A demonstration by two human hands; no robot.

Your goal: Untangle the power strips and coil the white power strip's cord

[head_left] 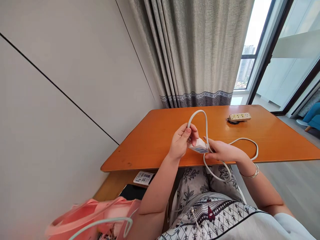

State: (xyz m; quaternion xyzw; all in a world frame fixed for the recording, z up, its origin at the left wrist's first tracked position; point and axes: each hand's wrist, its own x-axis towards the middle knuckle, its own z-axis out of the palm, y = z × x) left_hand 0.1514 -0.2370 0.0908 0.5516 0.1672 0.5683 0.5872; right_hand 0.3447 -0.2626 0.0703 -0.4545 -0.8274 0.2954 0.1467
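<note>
My left hand is closed on the white cable where it arches above the orange table. In my right hand is a white charger block, pinched between the fingers, with the cable looping down off the table edge over my lap and back up past my wrist. Both hands hover close together over the table's near edge. A bracelet is on my right wrist.
A cream power strip lies at the table's far side near the grey curtain. A lower shelf holds a white labelled card and a dark device. A pink bag sits at lower left. Wall on the left.
</note>
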